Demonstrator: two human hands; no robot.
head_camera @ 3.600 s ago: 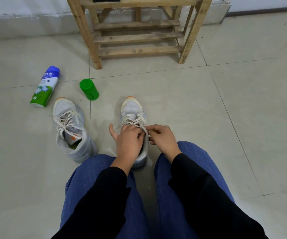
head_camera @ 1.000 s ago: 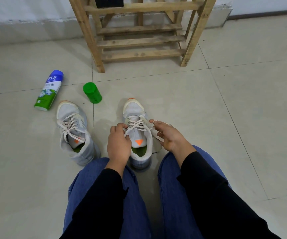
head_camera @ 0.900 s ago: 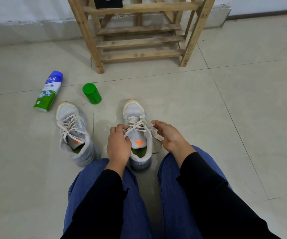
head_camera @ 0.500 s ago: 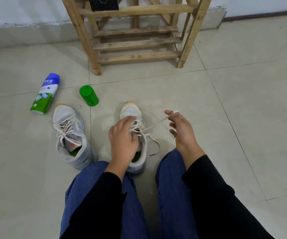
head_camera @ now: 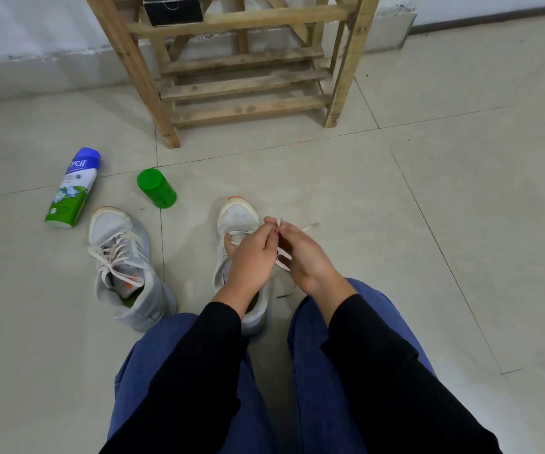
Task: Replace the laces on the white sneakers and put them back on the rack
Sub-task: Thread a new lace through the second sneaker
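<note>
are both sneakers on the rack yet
No, the left sneaker and the right sneaker both sit on the floor before the rack.

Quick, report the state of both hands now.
Left hand: closed, pinching the lace over the sneaker.
Right hand: closed, pinching the same lace.

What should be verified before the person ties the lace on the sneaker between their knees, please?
1. Left hand pinches the lace: ok.
2. Right hand pinches the lace: ok.
3. Lace through every eyelet of the near sneaker: cannot tell, the hands cover it.
4. Other sneaker laced: ok; tied: cannot tell.
5. Rack bottom shelf bare for the pair: ok.
6. Green cap apart from both sneakers: ok.
</note>
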